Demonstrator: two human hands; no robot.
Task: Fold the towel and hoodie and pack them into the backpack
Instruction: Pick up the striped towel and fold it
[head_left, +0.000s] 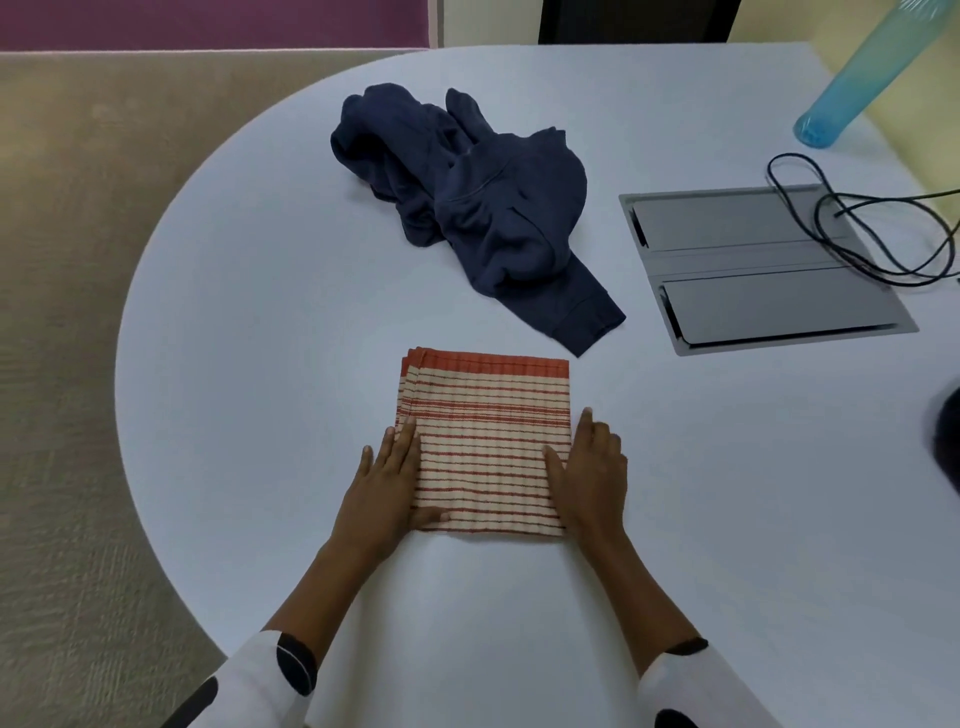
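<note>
Head view, left hand: Your left hand (390, 480) lay flat and open on the left edge of the towel (485, 447). It pressed down and gripped nothing.
Head view, right hand: Your right hand (592, 475) lay flat and open on the towel's right edge, thumb on the cloth. It held nothing either.
Towel: It sat folded into a neat square on the table (260, 364), right in front of you, with red stripes and a red band on the far edge.
Hoodie: Your dark blue hoodie (467, 197) lay in a messy heap farther back, with one sleeve reaching toward the towel but not touching it. It was not folded yet.
Backpack: You could not see it for sure. A dark blurry shape sat at the right edge.
Other things: A grey panel (753, 270) with a black cable (857, 228) and a blue bottle (852, 88) sat off to the right.
How it would feel: The towel looked soft, light and floppy. It would probably open up if you lifted one corner.
Where to hold: Slide your fingers under both sides and pinch all the layers together.
</note>
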